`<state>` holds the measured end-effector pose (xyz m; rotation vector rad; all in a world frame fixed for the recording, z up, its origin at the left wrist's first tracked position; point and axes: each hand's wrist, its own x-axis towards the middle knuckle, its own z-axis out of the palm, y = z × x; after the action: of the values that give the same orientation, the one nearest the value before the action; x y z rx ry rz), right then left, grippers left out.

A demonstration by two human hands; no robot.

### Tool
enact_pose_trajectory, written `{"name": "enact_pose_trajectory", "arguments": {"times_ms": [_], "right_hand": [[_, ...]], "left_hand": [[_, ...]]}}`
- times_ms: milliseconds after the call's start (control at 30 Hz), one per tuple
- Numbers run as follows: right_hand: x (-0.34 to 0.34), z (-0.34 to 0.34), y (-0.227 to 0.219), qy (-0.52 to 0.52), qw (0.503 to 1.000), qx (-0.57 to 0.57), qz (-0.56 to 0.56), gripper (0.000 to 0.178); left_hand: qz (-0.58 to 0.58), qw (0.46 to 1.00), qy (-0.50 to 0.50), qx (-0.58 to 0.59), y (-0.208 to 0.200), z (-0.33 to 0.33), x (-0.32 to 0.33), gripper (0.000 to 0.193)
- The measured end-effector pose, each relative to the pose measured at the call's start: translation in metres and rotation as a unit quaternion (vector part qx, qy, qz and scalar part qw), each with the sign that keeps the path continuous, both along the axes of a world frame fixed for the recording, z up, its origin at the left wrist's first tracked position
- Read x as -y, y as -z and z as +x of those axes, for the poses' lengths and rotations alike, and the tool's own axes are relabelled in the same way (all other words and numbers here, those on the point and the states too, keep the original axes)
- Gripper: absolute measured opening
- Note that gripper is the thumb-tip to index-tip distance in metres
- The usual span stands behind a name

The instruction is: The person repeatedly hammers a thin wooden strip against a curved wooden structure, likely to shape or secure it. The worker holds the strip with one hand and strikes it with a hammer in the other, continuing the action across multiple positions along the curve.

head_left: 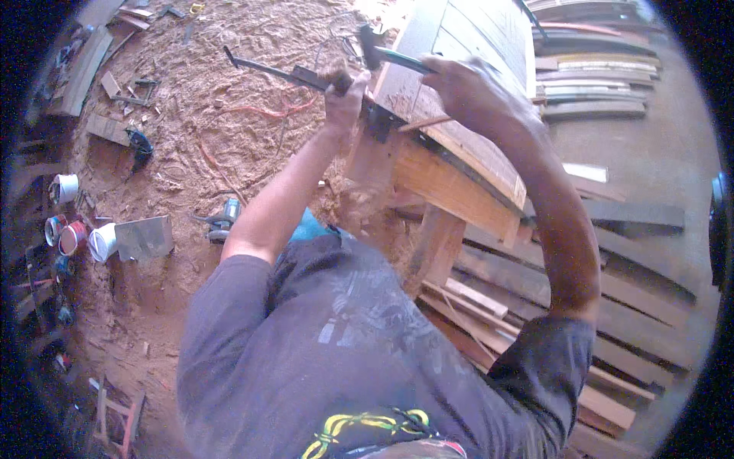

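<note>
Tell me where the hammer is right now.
In the head view, the hammer is at top centre, held in the right hand, just above and right of the left hand.

One hammer (407,60) is in the right hand (468,93) and one clamp (267,69) is in the left hand (345,105), two hands in all. Four buckets (102,243) sit well left of both.

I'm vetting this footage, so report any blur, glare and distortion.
Head view: right hand smeared, probably by motion; head view: ground washed out at the top middle; head view: planks at right look bowed, likely fisheye bending; head view: corners black and noise-speckled.
</note>
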<state>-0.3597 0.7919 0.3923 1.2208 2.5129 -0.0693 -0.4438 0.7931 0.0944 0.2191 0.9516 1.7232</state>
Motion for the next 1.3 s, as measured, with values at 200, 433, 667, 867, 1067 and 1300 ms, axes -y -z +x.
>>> {"name": "enact_pose_trajectory", "arguments": {"times_ms": [200, 433, 667, 867, 1067, 1300], "right_hand": [[0.056, 0.072, -0.009, 0.091, 0.942, -0.299, 0.12, 0.036], [0.178, 0.175, 0.124, 0.448, 0.609, -0.636, 0.155, 0.03], [0.314, 0.347, 0.291, 0.581, 0.706, -0.349, 0.207, 0.031], [0.329, 0.345, 0.316, 0.604, 0.716, -0.291, 0.194, 0.039], [0.324, 0.327, 0.298, 0.575, 0.745, -0.28, 0.191, 0.038], [0.292, 0.276, 0.294, 0.522, 0.121, -0.734, -0.418, 0.031]], "left_hand": [[0.026, 0.989, 0.053, -0.137, -0.069, -0.012, 0.019, 0.023], [0.359, 0.883, 0.25, -0.167, -0.124, 0.068, -0.003, 0.021], [0.429, 0.597, 0.479, -0.479, -0.031, 0.165, 0.171, 0.048], [0.48, 0.472, 0.487, -0.557, -0.045, 0.166, 0.197, 0.041], [0.484, 0.466, 0.412, -0.615, -0.094, 0.184, 0.203, 0.035], [0.473, 0.44, 0.333, -0.687, -0.13, 0.196, 0.219, 0.03]]}}
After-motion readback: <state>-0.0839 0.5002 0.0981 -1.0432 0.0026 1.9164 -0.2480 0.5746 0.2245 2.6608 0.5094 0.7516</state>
